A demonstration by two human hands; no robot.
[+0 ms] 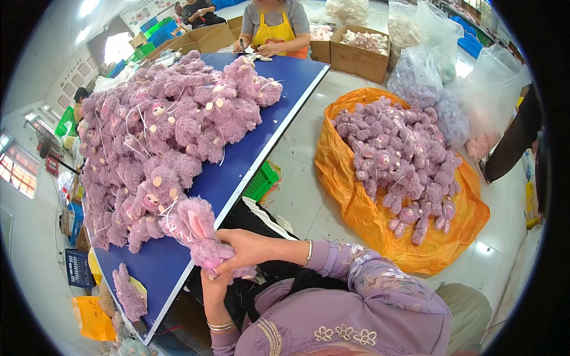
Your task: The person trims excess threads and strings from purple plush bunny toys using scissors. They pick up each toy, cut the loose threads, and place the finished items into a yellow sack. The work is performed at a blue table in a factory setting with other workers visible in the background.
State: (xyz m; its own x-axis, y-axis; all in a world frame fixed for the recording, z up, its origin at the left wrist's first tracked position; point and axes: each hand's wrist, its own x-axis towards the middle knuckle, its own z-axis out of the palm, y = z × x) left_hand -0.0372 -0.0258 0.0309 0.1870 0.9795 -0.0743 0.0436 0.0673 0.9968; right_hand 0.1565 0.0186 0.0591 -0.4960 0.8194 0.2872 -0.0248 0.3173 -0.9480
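Observation:
Both of my hands are closed around a purple plush bunny (196, 222) with a pink inner ear and a pink face patch, just off the near edge of the blue table. My right hand (244, 248) wraps it from the right side. My left hand (215, 286) grips it from below, partly covered by the plush. White strings hang at the bunny's upper part. Beside it on the table rises a large heap of similar purple plush toys (142, 136). Nearer to me, a separate purple plush piece (129, 292) lies on the table corner.
The blue table (237, 160) has a pale edge. Right of it, an orange sheet (332, 172) on the floor holds another heap of purple plush toys (404, 160). Across the table a person in a yellow apron (276, 29) works. Cardboard boxes (359, 59) and clear bags (415, 77) stand behind.

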